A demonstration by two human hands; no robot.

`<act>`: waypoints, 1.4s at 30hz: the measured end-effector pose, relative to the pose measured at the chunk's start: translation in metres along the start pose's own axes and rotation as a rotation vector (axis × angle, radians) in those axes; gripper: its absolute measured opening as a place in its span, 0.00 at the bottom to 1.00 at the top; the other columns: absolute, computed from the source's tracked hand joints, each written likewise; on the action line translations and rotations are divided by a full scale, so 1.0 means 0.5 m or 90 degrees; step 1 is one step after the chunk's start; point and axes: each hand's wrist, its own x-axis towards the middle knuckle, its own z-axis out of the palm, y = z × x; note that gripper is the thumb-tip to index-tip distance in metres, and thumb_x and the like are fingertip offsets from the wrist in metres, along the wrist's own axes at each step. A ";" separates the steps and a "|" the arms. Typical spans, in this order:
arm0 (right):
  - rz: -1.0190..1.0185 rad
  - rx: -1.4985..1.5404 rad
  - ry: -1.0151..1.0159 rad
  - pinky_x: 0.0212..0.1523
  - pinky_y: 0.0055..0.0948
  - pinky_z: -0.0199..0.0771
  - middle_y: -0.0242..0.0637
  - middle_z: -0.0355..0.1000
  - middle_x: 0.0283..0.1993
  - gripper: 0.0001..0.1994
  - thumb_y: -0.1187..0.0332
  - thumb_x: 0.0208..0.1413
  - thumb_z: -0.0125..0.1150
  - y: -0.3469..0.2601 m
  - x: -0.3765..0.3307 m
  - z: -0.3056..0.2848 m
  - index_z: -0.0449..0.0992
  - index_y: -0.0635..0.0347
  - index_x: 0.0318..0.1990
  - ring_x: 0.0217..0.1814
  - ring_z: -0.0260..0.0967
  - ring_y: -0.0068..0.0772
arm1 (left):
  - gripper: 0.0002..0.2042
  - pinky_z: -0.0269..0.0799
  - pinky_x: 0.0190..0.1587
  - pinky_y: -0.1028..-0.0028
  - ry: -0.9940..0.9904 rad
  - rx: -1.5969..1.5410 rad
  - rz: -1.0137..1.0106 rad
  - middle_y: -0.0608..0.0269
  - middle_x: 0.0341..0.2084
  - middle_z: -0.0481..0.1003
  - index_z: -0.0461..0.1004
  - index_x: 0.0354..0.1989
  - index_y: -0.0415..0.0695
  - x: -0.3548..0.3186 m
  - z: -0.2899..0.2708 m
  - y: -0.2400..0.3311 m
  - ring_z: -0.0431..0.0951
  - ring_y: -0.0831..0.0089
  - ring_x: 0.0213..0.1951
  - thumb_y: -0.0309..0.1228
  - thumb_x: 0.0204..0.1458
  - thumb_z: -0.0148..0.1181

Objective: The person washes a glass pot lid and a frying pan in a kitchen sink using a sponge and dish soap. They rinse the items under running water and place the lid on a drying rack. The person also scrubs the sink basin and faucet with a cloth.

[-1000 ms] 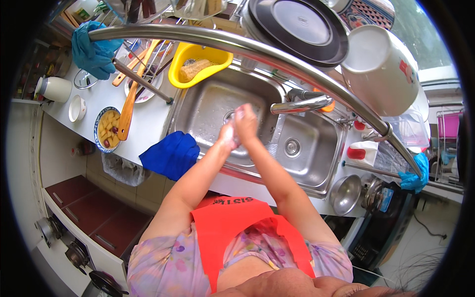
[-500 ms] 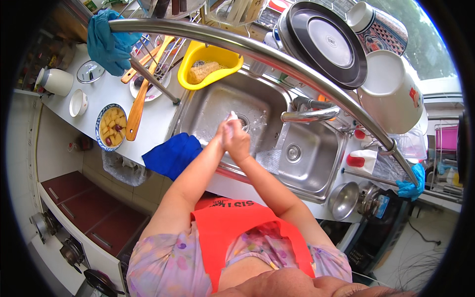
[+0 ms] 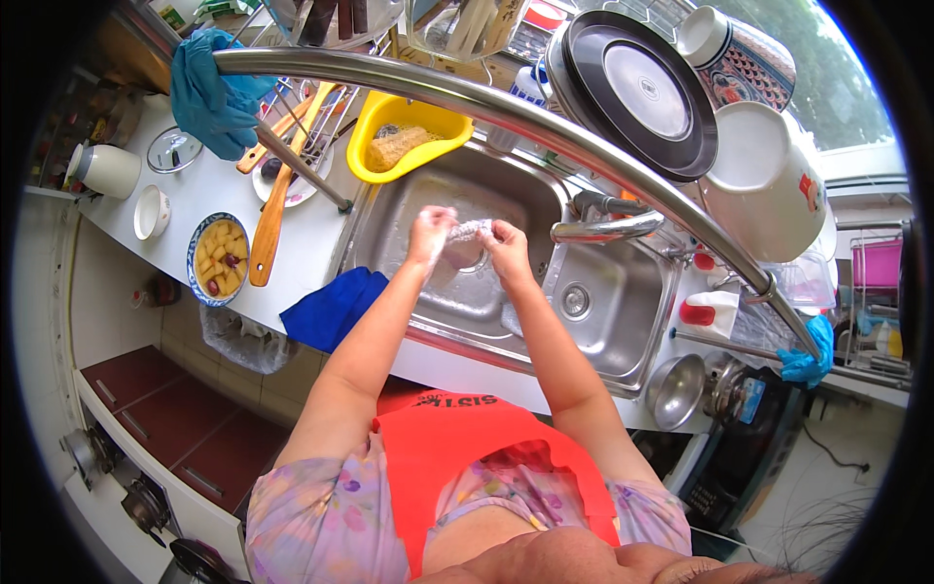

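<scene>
Over the large basin of the steel sink [image 3: 389, 229], a pale, twisted cloth [image 3: 471, 230] stretches between my two hands. My left hand [image 3: 426, 237], slightly blurred, is closed on one end. My right hand [image 3: 509, 255] pinches the other end between thumb and fingers. Below the cloth, the drain is partly hidden. Another pale piece of cloth or mesh [image 3: 509, 317] lies at the sink's front edge, mostly behind my right forearm. The faucet [image 3: 608, 228] stands to the right of my hands.
A yellow corner basket [image 3: 443, 156] with a sponge sits at the back left. Nearby lie a blue cloth [image 3: 336, 307], a wooden spatula [image 3: 268, 234] and a bowl of cut pieces in liquid [image 3: 220, 259]. A metal rail [image 3: 467, 92] arches across, below stacked pans [image 3: 642, 92]. A steel bowl [image 3: 675, 393] stands right.
My hands were clasped together over the basin. They have moved apart, and the twisted cloth now shows between them. My right forearm now covers more of the pale piece at the sink's edge.
</scene>
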 end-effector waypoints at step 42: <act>-0.178 -0.425 0.267 0.30 0.46 0.70 0.50 0.71 0.24 0.12 0.63 0.50 0.55 -0.034 -0.006 0.073 0.72 0.61 0.20 0.27 0.70 0.54 | 0.11 0.70 0.32 0.75 -0.226 -0.516 -0.372 0.65 0.27 0.72 0.70 0.36 0.47 -0.102 0.078 0.011 0.73 0.72 0.26 0.39 0.60 0.42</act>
